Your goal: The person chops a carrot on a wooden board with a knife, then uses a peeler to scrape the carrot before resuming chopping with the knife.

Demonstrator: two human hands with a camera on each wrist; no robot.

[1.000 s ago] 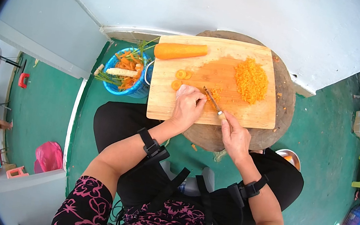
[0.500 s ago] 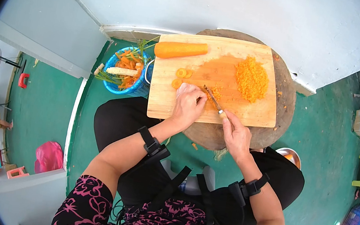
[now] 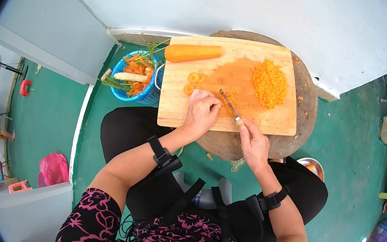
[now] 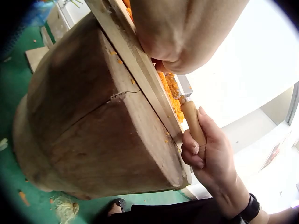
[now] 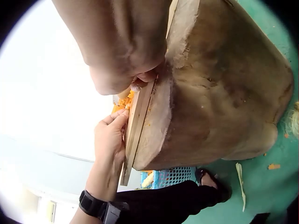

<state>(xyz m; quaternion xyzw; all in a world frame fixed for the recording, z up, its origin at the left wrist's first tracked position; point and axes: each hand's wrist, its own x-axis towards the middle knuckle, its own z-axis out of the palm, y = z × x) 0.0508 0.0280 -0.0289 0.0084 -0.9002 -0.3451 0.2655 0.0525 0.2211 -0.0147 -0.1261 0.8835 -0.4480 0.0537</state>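
On the wooden cutting board point(image 3: 175, 111), my right hand point(image 3: 254, 147) grips a knife point(image 3: 228, 102) by its pale wooden handle. Its blade slants to the upper left over a small heap of chopped carrot point(image 3: 231, 96). My left hand point(image 3: 202, 115) lies just left of the blade, fingers bent. In the right wrist view, the left thumb and forefinger pinch at a small carrot piece point(image 5: 117, 108) by the board's edge. Several carrot slices point(image 3: 189, 89) lie beyond the left hand. A large pile of minced carrot point(image 3: 269, 84) sits at the right, and a peeled carrot point(image 3: 193, 53) at the far left.
The board rests on a thick round wood block point(image 3: 307, 107) close to a white wall point(image 3: 268, 12). A blue basket point(image 3: 150, 96) of peelings and a corn cob stands left of it. On the green floor at right is a metal bowl point(image 3: 320, 171).
The head view has shifted very slightly. Both hands, the knife and the carrot heaps stay almost in the same places.
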